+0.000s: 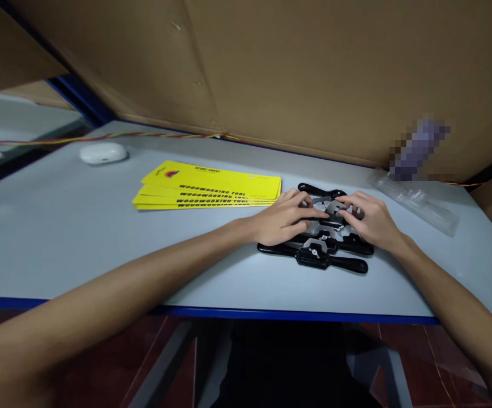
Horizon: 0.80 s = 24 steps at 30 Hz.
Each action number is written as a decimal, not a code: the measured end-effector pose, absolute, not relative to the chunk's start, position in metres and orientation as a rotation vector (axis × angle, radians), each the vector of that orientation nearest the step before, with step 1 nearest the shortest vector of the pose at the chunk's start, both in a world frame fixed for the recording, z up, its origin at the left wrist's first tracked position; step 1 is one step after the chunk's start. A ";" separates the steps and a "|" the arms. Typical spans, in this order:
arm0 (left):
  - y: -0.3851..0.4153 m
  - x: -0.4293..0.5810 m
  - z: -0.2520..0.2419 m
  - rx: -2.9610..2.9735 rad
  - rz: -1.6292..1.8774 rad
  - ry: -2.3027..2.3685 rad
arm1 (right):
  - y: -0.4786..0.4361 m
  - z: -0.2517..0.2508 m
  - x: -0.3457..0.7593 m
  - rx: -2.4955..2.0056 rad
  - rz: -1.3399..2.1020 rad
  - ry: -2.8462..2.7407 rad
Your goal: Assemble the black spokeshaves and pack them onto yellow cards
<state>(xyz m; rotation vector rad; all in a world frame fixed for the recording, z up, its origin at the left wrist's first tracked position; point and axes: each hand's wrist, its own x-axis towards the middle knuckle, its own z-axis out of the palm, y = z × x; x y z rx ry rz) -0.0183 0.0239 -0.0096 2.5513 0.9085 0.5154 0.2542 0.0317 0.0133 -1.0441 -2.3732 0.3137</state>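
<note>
Several black spokeshaves with silvery blades lie in a row on the grey table; the nearest spokeshave point(313, 258) is fully visible. My left hand point(288, 214) rests over the farther ones, its fingers apart and the index finger reaching to a blade part. Between the thumb and forefinger of my right hand point(367, 218) is a metal blade piece point(336, 208), held over one of the farther spokeshaves. The handle of the farthest spokeshave point(310, 189) shows beyond my left fingers. Left of my left hand lies a fanned stack of yellow cards point(212, 184) printed "WOODWORKING TOOL".
A white rounded case point(103, 152) sits at the table's back left. Clear plastic packaging point(419, 204) lies at the right, near a blurred purple object point(419, 150). Twisted red and yellow wires point(165, 135) run along the back edge, below a cardboard wall point(292, 73).
</note>
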 end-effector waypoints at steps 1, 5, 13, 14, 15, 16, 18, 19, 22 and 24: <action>0.024 -0.018 -0.010 2.557 0.516 0.900 | 0.032 0.013 0.255 -1.050 0.308 -2.374; 0.024 -0.018 -0.011 2.562 0.556 0.871 | 0.031 0.015 0.257 -1.046 0.379 -2.415; 0.022 -0.019 -0.004 2.376 0.780 0.857 | 0.031 0.042 0.272 -1.187 0.105 -2.411; 0.022 -0.019 -0.003 2.336 0.812 0.859 | 0.030 0.047 0.274 -1.232 0.126 -2.433; 0.022 -0.019 -0.002 2.296 0.841 0.861 | 0.028 0.052 0.277 -1.268 0.174 -2.467; 0.022 -0.020 -0.001 2.258 0.866 0.865 | 0.026 0.056 0.279 -1.297 0.230 -2.509; 0.022 -0.020 0.000 2.192 0.913 0.869 | 0.023 0.062 0.282 -1.341 0.339 -2.606; 0.023 -0.020 0.001 2.170 0.934 0.866 | 0.021 0.064 0.283 -1.352 0.387 -2.655; 0.023 -0.020 0.002 2.147 0.964 0.825 | 0.020 0.064 0.285 -1.326 0.510 -2.784; 0.024 -0.019 0.002 2.150 0.970 0.793 | 0.022 0.060 0.285 -1.292 0.555 -2.824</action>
